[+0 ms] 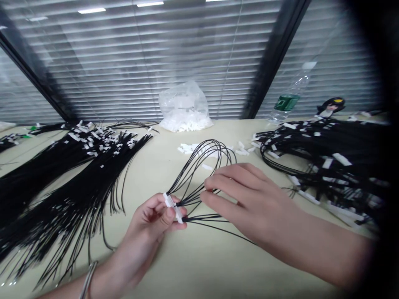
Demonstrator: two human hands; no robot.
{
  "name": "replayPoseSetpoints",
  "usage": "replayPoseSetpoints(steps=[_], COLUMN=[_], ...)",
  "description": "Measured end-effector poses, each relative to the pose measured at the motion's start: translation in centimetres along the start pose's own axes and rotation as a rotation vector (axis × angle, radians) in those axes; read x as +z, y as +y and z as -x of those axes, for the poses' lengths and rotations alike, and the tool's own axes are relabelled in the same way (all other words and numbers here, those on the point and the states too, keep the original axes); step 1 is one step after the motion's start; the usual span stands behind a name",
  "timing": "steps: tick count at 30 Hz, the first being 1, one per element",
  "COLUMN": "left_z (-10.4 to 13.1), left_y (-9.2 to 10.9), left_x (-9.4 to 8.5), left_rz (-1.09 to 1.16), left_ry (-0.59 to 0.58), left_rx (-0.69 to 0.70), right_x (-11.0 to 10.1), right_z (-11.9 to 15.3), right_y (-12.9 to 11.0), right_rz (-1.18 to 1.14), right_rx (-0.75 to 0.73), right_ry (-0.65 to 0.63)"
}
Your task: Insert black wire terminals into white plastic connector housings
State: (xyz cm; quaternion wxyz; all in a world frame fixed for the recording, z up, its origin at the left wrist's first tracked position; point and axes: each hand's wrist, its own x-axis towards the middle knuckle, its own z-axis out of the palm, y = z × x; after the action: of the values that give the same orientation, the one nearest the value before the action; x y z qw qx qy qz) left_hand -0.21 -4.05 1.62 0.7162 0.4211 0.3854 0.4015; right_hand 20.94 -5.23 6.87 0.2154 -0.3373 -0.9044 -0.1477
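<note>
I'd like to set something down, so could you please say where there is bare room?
Bare table shows nearest the camera, between the wrists of the left hand and right hand; another patch lies between the left wire bundles and loose white pieces. Crowded: those bundles and the right wire pile.

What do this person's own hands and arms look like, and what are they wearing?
The left hand and right hand are both ungloved. A slim, silvery metal-looking bracelet circles the left wrist; nothing shows at the right wrist. No sleeves are in view. Any finer markings are too blurred to tell.
</note>
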Motion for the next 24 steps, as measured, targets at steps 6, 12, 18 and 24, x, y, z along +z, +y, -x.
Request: replayPoseSetpoints(steps=[6,12,18,24], left_z=[0.0,0.0,-0.1,0.0], left_y=[0.1,0.0,0.2,0.3], left_x=[0.0,0.1,0.1,0.2], left_rz=[-0.02,-0.018,-0.026,-0.02], left_ry=[0.01,0.015,0.021,0.024], left_rx=[0.011,-0.007,-0.023,-0.031], right_x=[-0.3,-0.3,0.5,1.3], right_z=[0.1,0.2,0.1,-0.1], right_y=[-1.0,-1.2,-1.9,-2.3], right_rz=[-0.184,-0.099,0.106,0.123], right_rx=[0.042,-0.014,-0.06,-0.006], right_ry=[-0.23,-0.258,-0.229,-0.185])
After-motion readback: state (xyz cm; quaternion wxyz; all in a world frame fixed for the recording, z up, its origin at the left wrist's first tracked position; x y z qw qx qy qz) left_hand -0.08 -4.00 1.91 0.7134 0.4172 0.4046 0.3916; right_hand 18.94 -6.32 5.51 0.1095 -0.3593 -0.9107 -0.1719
